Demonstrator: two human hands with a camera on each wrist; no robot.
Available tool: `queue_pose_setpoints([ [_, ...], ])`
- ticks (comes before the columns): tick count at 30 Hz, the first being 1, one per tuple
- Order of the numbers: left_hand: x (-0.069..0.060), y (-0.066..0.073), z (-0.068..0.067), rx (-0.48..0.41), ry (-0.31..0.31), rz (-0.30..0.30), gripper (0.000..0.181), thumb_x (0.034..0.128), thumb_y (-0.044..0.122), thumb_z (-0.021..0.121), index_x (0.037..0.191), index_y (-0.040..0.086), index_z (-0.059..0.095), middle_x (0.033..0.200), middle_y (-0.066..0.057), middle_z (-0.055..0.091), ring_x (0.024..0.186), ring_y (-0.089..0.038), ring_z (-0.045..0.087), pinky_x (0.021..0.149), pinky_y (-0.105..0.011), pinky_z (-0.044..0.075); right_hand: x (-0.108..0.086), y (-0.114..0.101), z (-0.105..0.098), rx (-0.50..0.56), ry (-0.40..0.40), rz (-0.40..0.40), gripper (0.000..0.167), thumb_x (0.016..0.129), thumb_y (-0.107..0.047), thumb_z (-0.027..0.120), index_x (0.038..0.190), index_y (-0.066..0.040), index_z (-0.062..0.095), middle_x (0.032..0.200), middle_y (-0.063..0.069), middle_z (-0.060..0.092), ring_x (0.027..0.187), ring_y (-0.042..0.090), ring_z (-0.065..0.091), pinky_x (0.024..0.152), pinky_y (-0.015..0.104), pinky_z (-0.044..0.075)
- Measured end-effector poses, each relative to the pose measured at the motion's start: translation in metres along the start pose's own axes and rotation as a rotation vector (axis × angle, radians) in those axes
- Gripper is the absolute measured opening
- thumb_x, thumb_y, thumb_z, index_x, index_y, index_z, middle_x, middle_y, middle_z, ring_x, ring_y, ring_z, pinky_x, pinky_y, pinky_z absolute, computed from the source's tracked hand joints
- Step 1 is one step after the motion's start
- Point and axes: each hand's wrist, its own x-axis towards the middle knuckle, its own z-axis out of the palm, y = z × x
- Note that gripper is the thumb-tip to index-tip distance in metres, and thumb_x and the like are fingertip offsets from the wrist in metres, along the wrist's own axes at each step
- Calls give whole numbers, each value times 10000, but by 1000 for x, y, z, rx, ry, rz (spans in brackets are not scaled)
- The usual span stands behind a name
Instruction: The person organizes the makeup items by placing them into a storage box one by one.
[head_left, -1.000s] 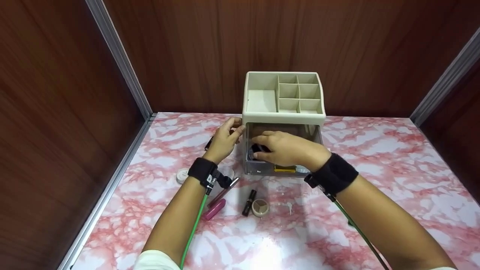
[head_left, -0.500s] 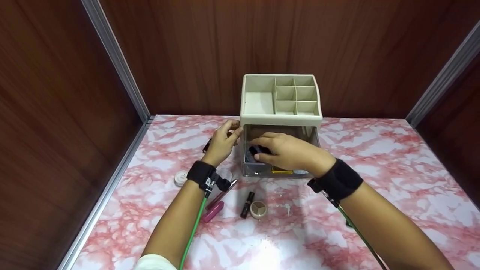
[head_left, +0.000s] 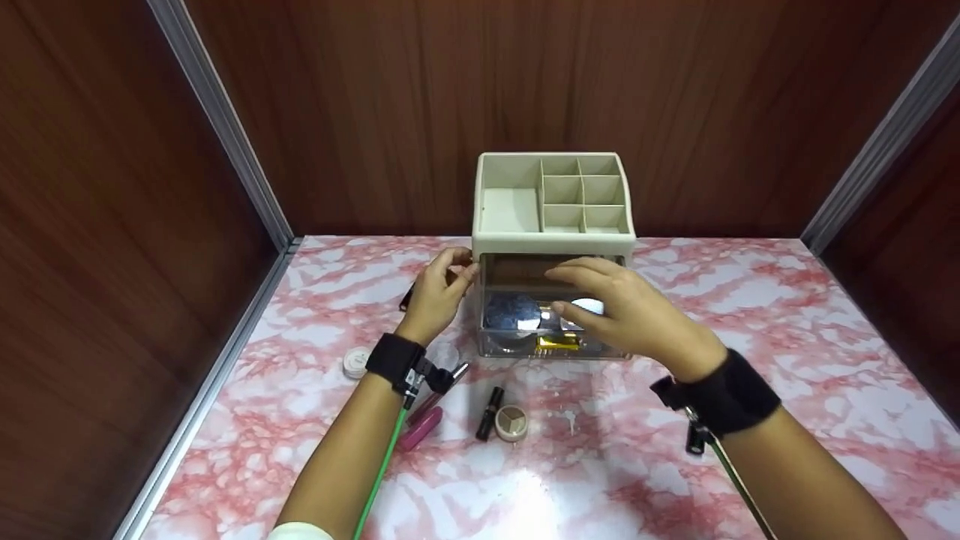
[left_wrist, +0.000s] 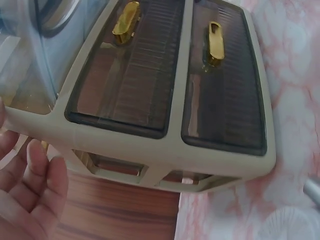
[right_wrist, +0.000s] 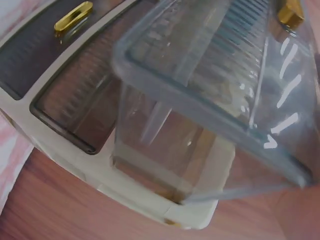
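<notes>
A cream cosmetics organizer (head_left: 553, 244) stands at the back of the table, with its clear upper drawer (head_left: 495, 351) pulled out. Inside the drawer lie a dark round compact (head_left: 512, 311) and other shiny items too unclear to name. My left hand (head_left: 435, 296) is at the organizer's left side, thumb and forefinger at its front corner; in the left wrist view its other fingers (left_wrist: 37, 162) hang loosely curled beside the frame. Over the drawer's right part hovers my right hand (head_left: 630, 311), fingers spread and holding nothing. Gold handles (left_wrist: 216, 42) mark two shut lower drawers.
On the table's near left lie a magenta tube (head_left: 421, 430), a black tube (head_left: 490, 414), a three-section powder pot (head_left: 511, 423) and a white jar (head_left: 356, 363). A dark item (head_left: 407, 298) is partly behind the left hand. Wood-patterned panels (head_left: 375, 112) enclose the back and sides.
My right hand has come up and right, out of the drawer's left part, uncovering the round compact there. The left hand stays at the organizer's corner. The view has shifted slightly.
</notes>
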Motion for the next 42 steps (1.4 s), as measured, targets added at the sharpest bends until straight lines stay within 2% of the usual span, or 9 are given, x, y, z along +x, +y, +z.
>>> queue_pose_setpoints([
  [8, -11, 10, -8, 87, 33, 100, 227, 987, 229, 599, 1131, 63, 658, 967, 4, 670, 712, -182, 606, 659, -293, 488, -25, 8, -6, 58, 290, -44, 474, 845, -132, 756, 1291, -54, 613, 1262, 96, 607, 1104, 256, 579, 1000, 322, 412],
  [11, -16, 14, -11, 91, 49, 156, 220, 992, 229, 589, 1098, 56, 675, 926, 27, 673, 714, -133, 595, 662, -288, 487, -33, 13, -4, 74, 401, -18, 498, 805, -92, 777, 1270, -18, 617, 1255, 131, 608, 1071, 292, 595, 981, 280, 423],
  [15, -23, 18, -15, 103, 119, 240, 167, 986, 195, 600, 988, 61, 701, 856, 43, 670, 724, -95, 596, 667, -276, 494, -43, 17, 1, 111, 514, 56, 555, 754, 27, 785, 1275, 28, 592, 1256, 151, 599, 995, 292, 607, 897, 231, 464],
  [20, -38, 23, -20, 70, 216, 302, 140, 968, 117, 620, 882, 66, 719, 789, 13, 678, 704, -105, 634, 655, -270, 519, -51, 6, 2, 208, 609, 151, 560, 752, 194, 697, 1281, 88, 548, 1213, 204, 582, 995, 299, 588, 873, 250, 494],
  [25, -53, 30, -23, 20, 300, 321, 149, 929, 2, 634, 835, 73, 725, 746, -38, 687, 652, -137, 632, 613, -271, 505, -60, -8, 0, 300, 664, 217, 463, 799, 228, 620, 1247, 150, 536, 1159, 271, 583, 970, 322, 597, 851, 274, 511],
  [30, -66, 43, -24, 37, 324, 331, 155, 889, -41, 665, 787, 65, 710, 723, -35, 680, 639, -154, 632, 616, -270, 506, -72, -6, 3, 315, 690, 229, 390, 797, 225, 621, 1180, 158, 586, 1096, 255, 618, 951, 317, 606, 816, 265, 514],
  [33, -69, 48, -29, 100, 243, 341, 87, 895, 46, 700, 813, 68, 719, 751, 12, 681, 668, -125, 626, 639, -261, 514, -76, -3, 6, 303, 678, 214, 337, 767, 232, 646, 1097, 165, 620, 1016, 261, 639, 906, 263, 624, 788, 250, 516],
  [39, -72, 47, -41, 185, -132, 285, 219, 845, 392, 750, 853, 174, 722, 791, 133, 665, 725, -61, 603, 671, -291, 507, -89, 20, 12, 236, 571, 259, 227, 709, 171, 764, 868, 15, 720, 821, 116, 689, 762, 54, 628, 724, 164, 481],
  [42, -70, 48, -43, 241, -228, 264, 240, 826, 441, 756, 838, 208, 703, 781, 149, 643, 724, -69, 598, 669, -304, 503, -99, 35, 13, 256, 497, 295, 229, 712, 130, 793, 819, -63, 731, 790, 36, 692, 746, 53, 633, 715, 157, 471],
])
